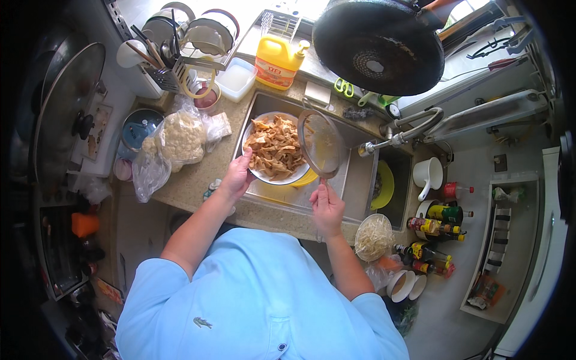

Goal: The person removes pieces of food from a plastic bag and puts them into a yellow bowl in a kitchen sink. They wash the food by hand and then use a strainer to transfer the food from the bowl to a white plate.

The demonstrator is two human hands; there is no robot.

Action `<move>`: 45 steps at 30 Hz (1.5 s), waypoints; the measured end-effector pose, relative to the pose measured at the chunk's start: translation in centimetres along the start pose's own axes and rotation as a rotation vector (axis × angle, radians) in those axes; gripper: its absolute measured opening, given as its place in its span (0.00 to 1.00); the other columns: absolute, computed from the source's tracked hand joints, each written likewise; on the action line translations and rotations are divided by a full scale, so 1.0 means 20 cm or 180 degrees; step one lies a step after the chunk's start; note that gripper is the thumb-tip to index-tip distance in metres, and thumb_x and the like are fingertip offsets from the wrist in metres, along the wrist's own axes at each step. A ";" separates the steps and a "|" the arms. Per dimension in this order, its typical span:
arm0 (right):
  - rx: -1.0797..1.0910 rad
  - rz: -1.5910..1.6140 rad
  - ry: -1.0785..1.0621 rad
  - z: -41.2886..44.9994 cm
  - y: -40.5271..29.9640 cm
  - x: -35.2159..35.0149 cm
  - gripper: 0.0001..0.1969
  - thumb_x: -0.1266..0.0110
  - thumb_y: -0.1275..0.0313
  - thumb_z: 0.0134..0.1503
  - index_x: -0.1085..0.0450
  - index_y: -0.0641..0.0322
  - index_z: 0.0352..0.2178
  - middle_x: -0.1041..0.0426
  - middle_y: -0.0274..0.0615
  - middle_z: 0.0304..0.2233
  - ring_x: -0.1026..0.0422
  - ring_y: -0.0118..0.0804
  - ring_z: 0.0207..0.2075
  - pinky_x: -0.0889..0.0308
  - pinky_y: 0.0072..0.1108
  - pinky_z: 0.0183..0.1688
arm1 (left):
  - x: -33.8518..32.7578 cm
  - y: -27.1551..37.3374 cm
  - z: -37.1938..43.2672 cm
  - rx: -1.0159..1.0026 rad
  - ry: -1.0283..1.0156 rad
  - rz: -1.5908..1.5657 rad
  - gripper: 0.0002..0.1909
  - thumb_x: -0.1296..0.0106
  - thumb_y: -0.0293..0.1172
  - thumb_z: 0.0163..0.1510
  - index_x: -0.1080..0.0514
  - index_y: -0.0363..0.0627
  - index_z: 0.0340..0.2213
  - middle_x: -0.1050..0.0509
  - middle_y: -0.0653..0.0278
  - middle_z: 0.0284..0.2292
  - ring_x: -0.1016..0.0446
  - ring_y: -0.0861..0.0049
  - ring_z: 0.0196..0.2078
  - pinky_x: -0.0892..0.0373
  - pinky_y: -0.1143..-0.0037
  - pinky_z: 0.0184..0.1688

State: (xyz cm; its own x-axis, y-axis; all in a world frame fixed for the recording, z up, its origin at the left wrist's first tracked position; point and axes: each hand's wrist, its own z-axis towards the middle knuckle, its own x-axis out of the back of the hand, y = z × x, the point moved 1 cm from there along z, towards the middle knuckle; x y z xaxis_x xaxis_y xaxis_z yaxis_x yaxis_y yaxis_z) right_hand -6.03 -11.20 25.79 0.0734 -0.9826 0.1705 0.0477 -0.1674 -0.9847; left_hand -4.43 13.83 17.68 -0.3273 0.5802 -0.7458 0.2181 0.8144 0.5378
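My left hand [238, 176] grips the near left rim of a white bowl [278, 181] heaped with brown sliced food pieces [276, 148], held over the left basin of a steel sink [355, 189]. In my right hand [326, 202] is the handle of a round fine-mesh strainer [320, 144], tilted up at the bowl's right side. A few brown bits cling to its mesh. Partly hidden under the bowl, a yellow container [306, 179] shows in the basin.
Cauliflower in plastic [182, 137] lies on the left counter. A yellow detergent jug [279, 63] stands behind the sink. A dark wok [378, 49] hangs above, near the faucet [382, 143]. The right basin holds a yellow-green bowl [384, 184]. Bean sprouts [374, 238] and bottles [445, 213] stand right.
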 end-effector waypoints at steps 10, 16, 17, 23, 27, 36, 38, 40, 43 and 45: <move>-0.1686 0.0242 -0.0300 0.17 0.07 0.28 0.16 0.50 0.69 0.62 0.30 0.66 0.49 0.27 0.37 0.24 0.33 0.22 0.18 0.36 0.17 0.21 | 0.09 0.06 -0.09 -0.0059 -0.0002 -0.0095 0.28 0.56 0.48 0.64 0.37 0.34 0.54 0.29 0.54 0.51 0.28 0.68 0.53 0.31 0.66 0.56; -0.0211 -0.2431 -0.0692 0.46 0.73 0.45 0.20 0.46 0.72 0.51 0.31 0.67 0.47 0.24 0.54 0.28 0.23 0.49 0.28 0.29 0.36 0.32 | 0.09 0.16 -0.20 -0.0202 0.0116 -0.0070 0.29 0.59 0.48 0.65 0.40 0.36 0.56 0.32 0.55 0.55 0.31 0.67 0.56 0.35 0.65 0.60; -0.0243 -0.2389 -0.0683 0.52 0.73 0.43 0.20 0.46 0.72 0.51 0.31 0.67 0.47 0.24 0.54 0.28 0.23 0.49 0.28 0.29 0.36 0.32 | 0.09 0.18 -0.22 -0.0317 0.0173 -0.0100 0.29 0.59 0.47 0.65 0.41 0.37 0.57 0.33 0.56 0.56 0.33 0.67 0.57 0.37 0.65 0.61; 0.0211 -0.3843 -0.1502 0.88 0.82 0.29 0.09 0.54 0.71 0.57 0.28 0.61 0.36 0.23 0.54 0.32 0.23 0.51 0.36 0.28 0.39 0.37 | 0.04 0.24 -0.33 -0.0343 0.0300 0.0038 0.31 0.63 0.49 0.66 0.47 0.40 0.61 0.39 0.56 0.60 0.38 0.66 0.61 0.40 0.64 0.63; 0.0173 -0.4456 -0.1866 0.96 0.97 0.28 0.11 0.58 0.72 0.59 0.28 0.58 0.39 0.23 0.49 0.36 0.22 0.48 0.37 0.26 0.36 0.39 | 0.01 0.26 -0.38 -0.0366 0.0344 0.0053 0.32 0.65 0.50 0.66 0.50 0.41 0.62 0.41 0.57 0.61 0.40 0.65 0.63 0.41 0.63 0.64; -0.0022 -0.3733 -0.1696 0.62 1.28 0.20 0.10 0.53 0.73 0.55 0.27 0.64 0.24 0.23 0.56 0.23 0.22 0.52 0.25 0.26 0.37 0.29 | 0.00 0.26 -0.44 -0.0467 0.0506 0.0084 0.32 0.65 0.50 0.66 0.50 0.42 0.63 0.42 0.57 0.62 0.41 0.63 0.63 0.42 0.62 0.64; -0.0725 -0.3138 -0.1921 0.58 1.29 0.11 0.12 0.52 0.72 0.57 0.30 0.66 0.20 0.25 0.52 0.20 0.24 0.46 0.20 0.28 0.34 0.24 | 0.00 0.26 -0.43 -0.0473 0.0485 0.0083 0.32 0.65 0.51 0.66 0.49 0.43 0.63 0.42 0.57 0.62 0.41 0.64 0.63 0.43 0.63 0.64; -0.1660 -0.2403 -0.1981 0.59 1.23 0.00 0.15 0.52 0.71 0.59 0.32 0.67 0.19 0.27 0.48 0.16 0.27 0.40 0.16 0.31 0.31 0.19 | 0.00 0.27 -0.44 -0.0488 0.0492 0.0107 0.32 0.65 0.51 0.66 0.49 0.43 0.63 0.42 0.58 0.62 0.42 0.64 0.64 0.44 0.63 0.65; -0.2712 -0.1101 -0.1826 0.56 1.14 -0.03 0.18 0.53 0.69 0.62 0.35 0.64 0.18 0.32 0.39 0.13 0.33 0.31 0.12 0.38 0.25 0.13 | -0.02 0.28 -0.45 -0.0572 0.0494 0.0130 0.33 0.64 0.51 0.66 0.50 0.42 0.63 0.43 0.57 0.62 0.42 0.63 0.63 0.43 0.62 0.64; -0.3014 -0.0160 -0.1763 0.53 1.12 -0.02 0.15 0.52 0.67 0.63 0.34 0.62 0.21 0.34 0.33 0.13 0.36 0.27 0.11 0.40 0.21 0.12 | -0.01 0.28 -0.45 -0.0578 0.0549 0.0117 0.33 0.64 0.52 0.65 0.50 0.42 0.63 0.43 0.57 0.62 0.42 0.63 0.64 0.43 0.63 0.65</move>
State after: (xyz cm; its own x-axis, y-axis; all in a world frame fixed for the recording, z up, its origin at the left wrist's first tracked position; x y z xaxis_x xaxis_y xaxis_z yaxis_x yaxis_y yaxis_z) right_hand 5.55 -13.71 4.09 0.5412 -0.8404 -0.0302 -0.7035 -0.4328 -0.5637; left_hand -11.47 18.19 24.41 -0.4778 0.5857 -0.6548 0.0689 0.7680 0.6367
